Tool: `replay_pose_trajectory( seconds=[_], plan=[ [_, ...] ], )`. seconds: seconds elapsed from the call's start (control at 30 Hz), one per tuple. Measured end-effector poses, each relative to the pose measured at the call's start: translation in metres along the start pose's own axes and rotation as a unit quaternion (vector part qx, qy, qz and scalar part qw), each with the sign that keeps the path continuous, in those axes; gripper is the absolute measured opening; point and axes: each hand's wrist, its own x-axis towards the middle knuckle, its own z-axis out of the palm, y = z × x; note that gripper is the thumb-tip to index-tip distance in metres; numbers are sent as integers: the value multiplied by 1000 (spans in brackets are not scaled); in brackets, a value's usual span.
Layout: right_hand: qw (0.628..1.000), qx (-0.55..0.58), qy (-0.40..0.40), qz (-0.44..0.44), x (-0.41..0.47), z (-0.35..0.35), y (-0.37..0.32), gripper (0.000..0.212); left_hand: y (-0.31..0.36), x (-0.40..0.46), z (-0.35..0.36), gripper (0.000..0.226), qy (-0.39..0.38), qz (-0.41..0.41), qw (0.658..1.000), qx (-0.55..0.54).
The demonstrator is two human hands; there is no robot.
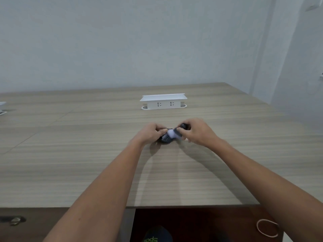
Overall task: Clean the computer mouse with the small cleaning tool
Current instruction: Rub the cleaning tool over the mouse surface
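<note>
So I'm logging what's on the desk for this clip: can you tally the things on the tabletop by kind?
Computer mouse: 1, dark, held by the left hand
Cleaning tool: 1, white tip, in the right hand
White socket box: 1 in full, plus part of 1 more at the table's left edge
Total: 4

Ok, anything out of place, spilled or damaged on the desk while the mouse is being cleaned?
Nothing stands out. The left hand steadies the dark mouse on the wooden desk, the right hand holds the cleaning tool with its white tip against it. The white socket box behind sits upright. No spill or visible damage.
</note>
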Motion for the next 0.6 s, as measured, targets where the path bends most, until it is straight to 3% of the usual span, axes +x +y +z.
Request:
replay_pose_trajectory(
  seconds=[0.07, 0.17, 0.23, 0.37, 0.5, 0.6],
  plan=[
    [998, -34, 46, 11, 2, -2, 2, 19, 1, 0, 0, 25, 3, -5, 1000, -2],
    [997, 70, -25, -22, -6, -5, -9, 18, -2, 1, 0, 25, -4, -1, 1000, -3],
    [995, 81, -56, -20, -9, -2, -11, 17, -4, 1, 0, 26, -6, -5, 1000, -9],
    [999, -4, 36, 20, -2, -2, 1, 21, -3, -1, 1, 25, 2, -2, 1000, -3],
    [994, 96, -55, -8, -12, -3, -9, 16, -7, -1, 1, 26, 3, 5, 1000, -15],
    [999, 36, -14, 19, -8, -1, -2, 17, -7, -1, 1, 26, 0, 5, 1000, -16]
  ],
)
